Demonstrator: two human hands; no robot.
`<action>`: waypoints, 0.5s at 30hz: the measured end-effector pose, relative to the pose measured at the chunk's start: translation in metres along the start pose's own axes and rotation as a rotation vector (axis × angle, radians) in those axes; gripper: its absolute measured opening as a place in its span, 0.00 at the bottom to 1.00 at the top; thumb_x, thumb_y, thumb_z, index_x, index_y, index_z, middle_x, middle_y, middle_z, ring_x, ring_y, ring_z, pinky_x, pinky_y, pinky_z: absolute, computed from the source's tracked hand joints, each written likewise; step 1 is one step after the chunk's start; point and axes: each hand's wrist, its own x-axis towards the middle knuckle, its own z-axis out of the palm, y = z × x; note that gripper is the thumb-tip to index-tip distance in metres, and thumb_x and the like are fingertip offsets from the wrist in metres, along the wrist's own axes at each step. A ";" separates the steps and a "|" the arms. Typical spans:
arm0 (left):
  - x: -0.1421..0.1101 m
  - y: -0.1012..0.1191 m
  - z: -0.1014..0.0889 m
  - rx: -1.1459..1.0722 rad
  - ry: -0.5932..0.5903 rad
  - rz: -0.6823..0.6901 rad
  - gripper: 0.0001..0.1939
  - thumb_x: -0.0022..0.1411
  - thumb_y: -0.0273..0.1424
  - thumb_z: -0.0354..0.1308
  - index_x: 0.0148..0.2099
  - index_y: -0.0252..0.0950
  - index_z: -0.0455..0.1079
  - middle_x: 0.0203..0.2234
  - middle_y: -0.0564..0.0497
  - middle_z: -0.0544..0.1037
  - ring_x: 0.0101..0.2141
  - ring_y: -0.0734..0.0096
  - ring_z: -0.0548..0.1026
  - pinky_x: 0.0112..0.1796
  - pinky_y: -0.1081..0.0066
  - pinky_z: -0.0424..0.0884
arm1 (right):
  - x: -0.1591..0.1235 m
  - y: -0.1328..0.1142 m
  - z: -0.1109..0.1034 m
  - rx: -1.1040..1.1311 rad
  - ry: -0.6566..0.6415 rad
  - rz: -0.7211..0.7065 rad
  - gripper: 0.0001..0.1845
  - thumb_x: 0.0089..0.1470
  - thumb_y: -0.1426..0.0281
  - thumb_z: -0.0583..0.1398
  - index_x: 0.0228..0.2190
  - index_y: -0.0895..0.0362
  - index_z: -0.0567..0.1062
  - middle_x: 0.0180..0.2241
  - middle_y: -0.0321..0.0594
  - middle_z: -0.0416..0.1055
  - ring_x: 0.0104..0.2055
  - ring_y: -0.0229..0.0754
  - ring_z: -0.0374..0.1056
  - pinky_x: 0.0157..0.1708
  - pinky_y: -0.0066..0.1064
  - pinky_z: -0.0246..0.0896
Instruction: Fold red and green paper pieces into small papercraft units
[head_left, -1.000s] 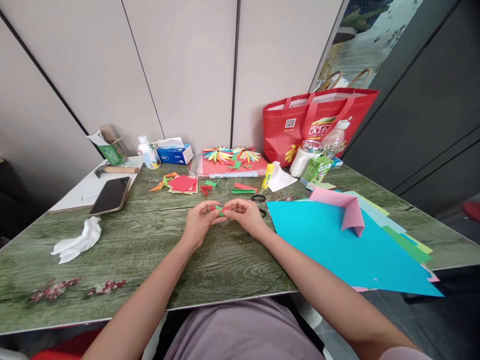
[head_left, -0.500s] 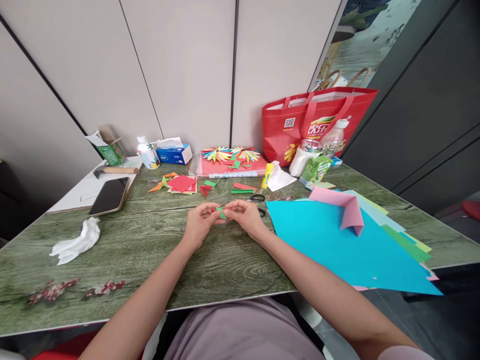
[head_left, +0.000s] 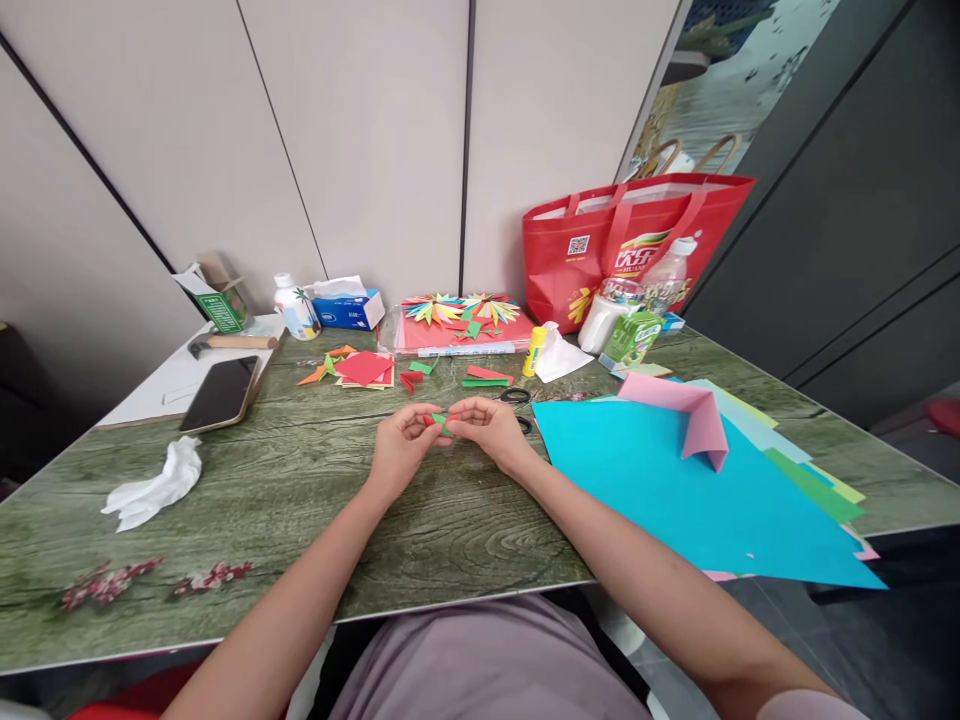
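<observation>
Between my fingertips is a small folded piece of green and red paper (head_left: 441, 424). My left hand (head_left: 403, 440) pinches its left side, and my right hand (head_left: 489, 432) pinches its right side. The fingers cover much of the paper, so its full shape is hidden. Just behind my right hand lie black-handled scissors (head_left: 516, 396), partly covered by that hand. Beyond my hands are red and green paper strips (head_left: 487, 382), a small red folded piece (head_left: 411, 380) and a stack of red paper squares (head_left: 365, 368).
A blue paper sheet (head_left: 675, 490) tops a pile at right, with a folded pink paper (head_left: 679, 402) on it. Behind stand a glue stick (head_left: 534, 352), a red bag (head_left: 570, 250) and a tissue box (head_left: 347, 309). At left lie a phone (head_left: 220, 392), a hammer (head_left: 232, 342) and a crumpled tissue (head_left: 154, 485).
Both hands stay in nearly the same place. A little more red shows beside the green of the folded paper between the fingertips.
</observation>
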 end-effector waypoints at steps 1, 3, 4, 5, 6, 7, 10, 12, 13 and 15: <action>-0.001 0.000 0.001 0.016 -0.002 0.004 0.12 0.42 0.30 0.63 0.32 0.33 0.70 0.18 0.56 0.72 0.23 0.70 0.75 0.29 0.69 0.74 | 0.000 0.001 0.000 -0.018 0.016 -0.016 0.15 0.29 0.67 0.68 0.24 0.58 0.73 0.22 0.34 0.71 0.23 0.35 0.65 0.27 0.28 0.63; -0.003 0.001 0.002 0.046 0.001 0.028 0.11 0.42 0.30 0.63 0.31 0.33 0.70 0.18 0.56 0.72 0.23 0.70 0.75 0.29 0.69 0.74 | -0.001 0.002 0.000 -0.049 0.056 -0.035 0.13 0.30 0.68 0.68 0.22 0.59 0.72 0.21 0.34 0.70 0.22 0.34 0.65 0.26 0.28 0.62; -0.004 0.002 0.003 0.056 0.003 0.041 0.10 0.43 0.30 0.63 0.31 0.34 0.70 0.19 0.55 0.72 0.23 0.70 0.75 0.29 0.69 0.74 | -0.001 0.003 0.000 -0.059 0.074 -0.034 0.13 0.30 0.68 0.68 0.21 0.59 0.72 0.20 0.35 0.70 0.22 0.34 0.65 0.25 0.27 0.62; -0.005 0.002 0.004 0.062 0.006 0.054 0.10 0.43 0.30 0.62 0.31 0.34 0.70 0.20 0.55 0.73 0.23 0.70 0.75 0.29 0.69 0.74 | -0.002 0.003 0.000 -0.063 0.084 -0.027 0.13 0.30 0.68 0.68 0.21 0.59 0.72 0.20 0.35 0.70 0.21 0.34 0.65 0.25 0.27 0.62; -0.006 0.002 0.004 0.062 0.009 0.061 0.10 0.43 0.30 0.62 0.31 0.34 0.70 0.21 0.55 0.73 0.23 0.70 0.75 0.29 0.69 0.73 | -0.002 0.003 0.000 -0.058 0.088 -0.020 0.13 0.30 0.67 0.68 0.21 0.59 0.72 0.19 0.35 0.70 0.21 0.34 0.65 0.25 0.28 0.62; -0.006 0.003 0.005 0.057 0.012 0.064 0.10 0.43 0.30 0.63 0.31 0.34 0.69 0.21 0.55 0.73 0.23 0.70 0.75 0.29 0.69 0.73 | -0.002 0.002 0.000 -0.046 0.085 -0.017 0.13 0.30 0.67 0.68 0.21 0.59 0.72 0.20 0.35 0.71 0.21 0.35 0.65 0.25 0.28 0.62; -0.005 0.004 0.004 0.030 0.033 0.070 0.11 0.41 0.30 0.64 0.30 0.34 0.69 0.21 0.55 0.73 0.23 0.71 0.74 0.29 0.70 0.73 | -0.001 0.001 0.000 0.004 0.048 -0.029 0.14 0.30 0.67 0.68 0.23 0.58 0.73 0.22 0.35 0.73 0.23 0.35 0.66 0.28 0.28 0.63; -0.003 0.004 0.002 0.033 0.046 0.094 0.11 0.42 0.31 0.64 0.30 0.34 0.69 0.21 0.54 0.73 0.22 0.71 0.74 0.28 0.70 0.72 | -0.001 -0.001 -0.001 0.021 0.008 -0.041 0.14 0.31 0.67 0.68 0.24 0.58 0.73 0.23 0.35 0.73 0.24 0.35 0.66 0.28 0.28 0.63; -0.003 0.004 0.002 0.039 0.048 0.108 0.11 0.43 0.31 0.64 0.31 0.34 0.69 0.21 0.54 0.73 0.22 0.72 0.73 0.28 0.71 0.72 | -0.001 -0.001 -0.001 0.023 -0.014 -0.045 0.13 0.31 0.66 0.67 0.24 0.57 0.73 0.23 0.35 0.73 0.24 0.35 0.66 0.28 0.28 0.63; -0.002 0.004 0.000 0.051 0.046 0.129 0.10 0.44 0.31 0.63 0.31 0.33 0.70 0.21 0.54 0.73 0.22 0.72 0.73 0.28 0.71 0.71 | -0.001 -0.003 -0.001 0.015 -0.049 -0.059 0.12 0.33 0.65 0.67 0.23 0.57 0.74 0.23 0.34 0.72 0.24 0.34 0.65 0.28 0.28 0.62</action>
